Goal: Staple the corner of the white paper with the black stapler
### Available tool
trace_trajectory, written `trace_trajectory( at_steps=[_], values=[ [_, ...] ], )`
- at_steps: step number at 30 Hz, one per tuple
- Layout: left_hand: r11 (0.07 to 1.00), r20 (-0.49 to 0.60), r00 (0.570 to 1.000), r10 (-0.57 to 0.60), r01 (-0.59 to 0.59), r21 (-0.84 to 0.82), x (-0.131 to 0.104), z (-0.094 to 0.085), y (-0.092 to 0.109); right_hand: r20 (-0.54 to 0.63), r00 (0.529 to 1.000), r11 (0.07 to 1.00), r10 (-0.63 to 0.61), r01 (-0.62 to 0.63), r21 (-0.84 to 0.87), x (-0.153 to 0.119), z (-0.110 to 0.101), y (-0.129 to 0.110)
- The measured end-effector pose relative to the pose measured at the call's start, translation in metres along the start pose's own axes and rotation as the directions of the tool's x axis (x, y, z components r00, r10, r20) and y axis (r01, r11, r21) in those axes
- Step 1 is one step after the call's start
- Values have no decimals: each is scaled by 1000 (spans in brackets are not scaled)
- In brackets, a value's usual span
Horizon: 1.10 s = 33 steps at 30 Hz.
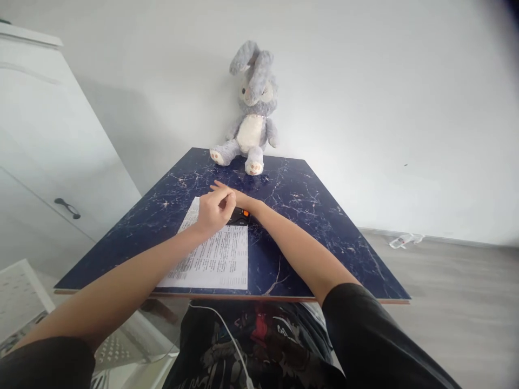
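My left hand (215, 209) is curled closed above the top of a printed sheet of paper (221, 259). Whatever its fingers may hold is hidden from this side. Just behind it, my right hand (234, 196) reaches across to the left with fingertips stretched out; my left hand covers part of it. Between the right wrist and the sheet's upper edge lies a black object with an orange part (240, 217). Most of that object is covered by my hands, so its kind cannot be made out.
A grey plush rabbit (253, 129) sits at the far edge of the dark blue marbled table (324, 237), against the wall. At left stands a white cabinet (57, 135). A white cable (227, 324) hangs over my lap. Clear plastic packaging (405, 240) lies on the floor at right.
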<state>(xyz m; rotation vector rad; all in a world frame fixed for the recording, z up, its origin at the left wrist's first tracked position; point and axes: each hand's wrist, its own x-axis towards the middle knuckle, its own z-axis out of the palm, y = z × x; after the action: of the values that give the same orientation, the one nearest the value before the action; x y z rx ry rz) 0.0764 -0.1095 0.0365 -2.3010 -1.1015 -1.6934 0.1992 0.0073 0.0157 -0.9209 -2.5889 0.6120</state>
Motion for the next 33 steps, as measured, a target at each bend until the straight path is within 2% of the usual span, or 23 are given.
trace_trajectory(
  at_steps=[2,3,5,8,11,12,14,15,16,17,19,20,21,22,24,26,30,33],
  values=[
    [1000,-10,1000,-9,8,-9,0,0,1,-139,990,986,28,-5,165,-16,-7,0],
    [1000,-16,1000,-9,9,-18,0,-1,1,-160,987,968,32,9,251,-26,-11,0],
    [999,-19,1000,-7,7,-37,0,-1,2,-72,997,946,-33,54,321,-48,-15,-3],
    [998,-16,1000,-20,19,-56,-1,-1,2,95,990,978,-107,87,192,-76,-17,-11],
    [993,13,997,-79,80,-90,-1,2,-3,120,992,996,-40,30,84,-100,-26,-12],
    [987,56,993,-106,112,-112,-2,5,-5,127,992,997,-11,2,74,-110,-32,-8],
    [976,228,966,-120,156,-149,-2,11,-13,143,989,995,49,-61,74,-131,-46,3],
    [977,343,934,-99,158,-147,-3,14,-17,143,986,991,82,-96,94,-144,-54,9],
    [982,473,879,-56,133,-130,-5,17,-21,135,985,984,107,-125,129,-158,-62,17],
    [990,591,807,-14,92,-102,-7,19,-25,119,985,975,121,-141,174,-173,-70,24],
    [998,781,622,49,-5,-59,-11,23,-31,79,991,942,110,-129,309,-200,-83,38],
    [998,832,552,58,-35,-47,-13,24,-33,83,992,908,96,-121,400,-211,-88,45],
    [998,860,508,53,-49,-33,-15,24,-34,94,992,862,84,-120,493,-219,-91,51],
    [998,874,485,42,-54,-18,-16,25,-34,114,991,808,75,-127,575,-226,-94,58],
    [999,875,484,7,-51,20,-17,24,-32,155,986,705,63,-154,693,-232,-95,68],
    [997,868,496,-15,-61,52,-16,23,-27,160,986,639,52,-156,754,-231,-92,76],
    [990,842,538,-39,-90,104,-13,21,-15,128,992,571,8,-110,814,-224,-84,79],
    [987,819,567,-91,-58,150,-12,22,-11,142,990,540,-1,-118,833,-221,-81,80]
  ],
)
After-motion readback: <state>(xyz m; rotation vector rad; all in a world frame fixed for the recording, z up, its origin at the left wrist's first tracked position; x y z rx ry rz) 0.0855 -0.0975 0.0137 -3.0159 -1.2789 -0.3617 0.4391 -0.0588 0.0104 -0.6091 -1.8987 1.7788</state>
